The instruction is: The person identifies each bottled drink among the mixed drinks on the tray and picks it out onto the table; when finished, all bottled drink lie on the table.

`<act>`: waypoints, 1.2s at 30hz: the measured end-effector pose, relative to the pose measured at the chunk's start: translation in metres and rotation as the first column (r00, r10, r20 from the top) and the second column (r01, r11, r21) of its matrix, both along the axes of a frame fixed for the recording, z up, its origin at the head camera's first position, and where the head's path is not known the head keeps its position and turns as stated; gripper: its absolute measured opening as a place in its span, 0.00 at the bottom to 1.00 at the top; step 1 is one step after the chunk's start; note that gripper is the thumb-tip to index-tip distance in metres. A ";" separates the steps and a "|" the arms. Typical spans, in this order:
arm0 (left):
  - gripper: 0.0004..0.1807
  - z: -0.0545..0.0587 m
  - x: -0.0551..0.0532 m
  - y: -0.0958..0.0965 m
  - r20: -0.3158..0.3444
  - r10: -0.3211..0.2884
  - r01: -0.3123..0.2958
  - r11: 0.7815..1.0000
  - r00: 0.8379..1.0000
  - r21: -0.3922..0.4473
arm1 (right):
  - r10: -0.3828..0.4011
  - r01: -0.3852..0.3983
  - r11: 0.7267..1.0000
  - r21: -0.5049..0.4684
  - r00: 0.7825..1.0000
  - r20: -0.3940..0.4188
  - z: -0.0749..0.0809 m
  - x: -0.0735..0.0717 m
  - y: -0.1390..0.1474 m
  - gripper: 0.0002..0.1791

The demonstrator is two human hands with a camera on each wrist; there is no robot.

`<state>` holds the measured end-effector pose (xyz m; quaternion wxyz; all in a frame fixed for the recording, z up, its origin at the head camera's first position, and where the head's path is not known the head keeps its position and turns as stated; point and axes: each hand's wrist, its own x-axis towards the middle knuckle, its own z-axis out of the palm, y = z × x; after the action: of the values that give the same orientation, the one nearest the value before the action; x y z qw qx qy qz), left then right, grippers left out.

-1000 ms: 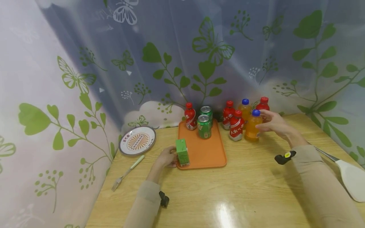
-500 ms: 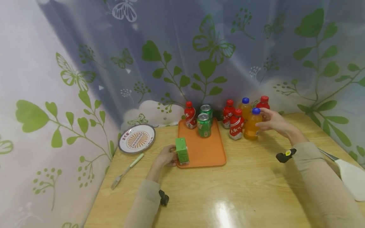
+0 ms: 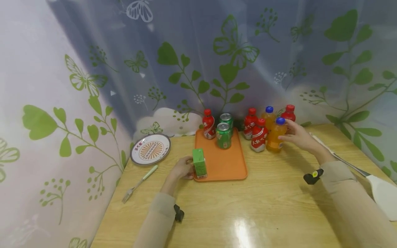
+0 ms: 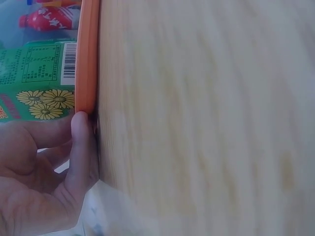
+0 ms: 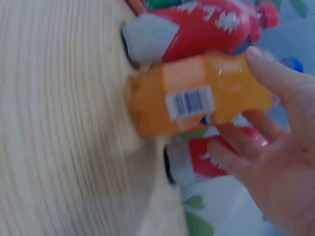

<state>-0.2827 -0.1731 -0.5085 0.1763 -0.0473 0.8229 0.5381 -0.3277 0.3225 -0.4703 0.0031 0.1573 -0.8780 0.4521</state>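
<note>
On the table's middle lies an orange tray [image 3: 224, 168]. A green drink carton [image 3: 199, 163] stands upright near its front left corner. My left hand [image 3: 183, 168] holds the tray's corner beside the carton, with bent fingers; some fingertips are hidden. In the left wrist view a fingertip [image 4: 80, 120] meets the tray's rim. My right hand [image 3: 300, 136] grips an orange drink bottle [image 3: 274, 139] with a blue cap, thumb and fingers on opposite sides of its upper part. This bottle stands beside the red bottle [image 3: 259, 137], to the tray's right.
Two green cans [image 3: 223, 137] and a red bottle [image 3: 209, 125] stand on the tray's far part. More red and orange bottles stand behind the held bottle. A plate [image 3: 150, 150] and a fork [image 3: 139, 184] lie left; a white spatula [image 3: 383, 196] lies right. Patterned curtains border the table.
The view shifts slightly. Both hands keep nearly the same places, the left at the tray's corner and the right at the orange drink bottle.
</note>
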 end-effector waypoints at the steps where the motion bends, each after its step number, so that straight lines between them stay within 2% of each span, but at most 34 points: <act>1: 0.34 0.000 0.000 0.000 0.002 0.002 -0.002 1.000 1.000 0.000 | -0.009 0.009 1.000 -0.007 1.000 -0.007 0.003 0.003 -0.003 0.48; 3: 0.34 0.000 -0.001 0.001 0.007 0.005 -0.005 1.000 1.000 -0.004 | -0.066 0.065 0.998 -0.011 0.996 -0.067 0.009 0.012 -0.012 0.49; 4: 0.35 0.001 -0.001 0.001 0.009 0.006 -0.006 1.000 1.000 -0.005 | -0.105 0.105 0.994 -0.011 0.986 -0.130 0.012 0.016 -0.018 0.47; 5: 0.35 0.002 -0.001 0.001 0.008 0.007 -0.007 1.000 1.000 -0.009 | -0.153 0.154 0.988 -0.011 0.970 -0.189 0.015 0.022 -0.026 0.46; 6: 0.36 0.003 -0.002 0.001 0.004 0.009 -0.009 1.000 1.000 -0.010 | -0.198 0.202 0.979 -0.012 0.944 -0.264 0.018 0.027 -0.034 0.43; 7: 0.35 0.004 -0.002 0.001 -0.002 0.011 -0.011 1.000 1.000 -0.013 | -0.241 0.252 0.968 -0.014 0.906 -0.347 0.021 0.032 -0.043 0.41; 9: 0.34 0.006 -0.002 0.001 -0.012 0.014 -0.014 1.000 1.000 -0.015 | -0.315 0.344 0.938 -0.039 0.802 -0.507 0.025 0.039 -0.062 0.35; 10: 0.34 0.006 -0.003 0.001 -0.016 0.012 -0.012 1.000 1.000 -0.015 | -0.331 0.359 0.931 -0.065 0.756 -0.564 0.027 0.042 -0.071 0.32; 12: 0.33 0.007 -0.003 0.001 -0.019 0.011 -0.011 1.000 1.000 -0.014 | -0.335 0.362 0.927 -0.096 0.686 -0.645 0.030 0.045 -0.088 0.29; 13: 0.32 0.006 -0.004 0.001 -0.017 0.009 -0.010 1.000 1.000 -0.017 | -0.327 0.350 0.931 -0.105 0.669 -0.667 0.032 0.046 -0.096 0.28; 14: 0.32 0.006 -0.003 0.001 -0.012 0.008 -0.009 1.000 1.000 -0.019 | -0.311 0.328 0.938 -0.108 0.666 -0.678 0.032 0.046 -0.104 0.27; 18: 0.33 0.004 -0.002 0.001 -0.008 0.006 -0.006 0.999 1.000 -0.035 | -0.208 0.258 0.966 -0.028 0.704 -0.679 0.030 0.045 -0.135 0.28; 22: 0.34 0.003 0.000 0.002 -0.017 0.012 -0.013 0.999 1.000 -0.033 | -0.128 0.246 0.965 0.088 0.738 -0.663 0.025 0.037 -0.162 0.30; 26: 0.35 0.004 0.001 0.003 -0.019 0.017 -0.018 0.999 1.000 -0.027 | -0.067 0.261 0.940 0.219 0.772 -0.632 0.022 0.021 -0.187 0.34; 29: 0.34 0.004 0.002 0.004 -0.017 0.014 -0.014 0.999 1.000 -0.029 | -0.045 0.286 0.906 0.312 0.799 -0.600 0.022 0.006 -0.204 0.38; 33: 0.34 0.003 0.002 0.005 -0.016 0.009 -0.009 1.000 1.000 -0.026 | -0.052 0.292 0.872 0.393 0.853 -0.519 0.023 -0.009 -0.223 0.42; 36: 0.35 0.003 0.002 0.004 -0.019 0.010 -0.011 1.000 1.000 -0.025 | -0.066 0.280 0.859 0.429 0.891 -0.450 0.024 -0.018 -0.235 0.44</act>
<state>-0.2806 -0.1696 -0.5059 0.1649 -0.0486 0.8309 0.5293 -0.3458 0.0880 -0.4461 0.1939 0.1648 -0.9517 0.1718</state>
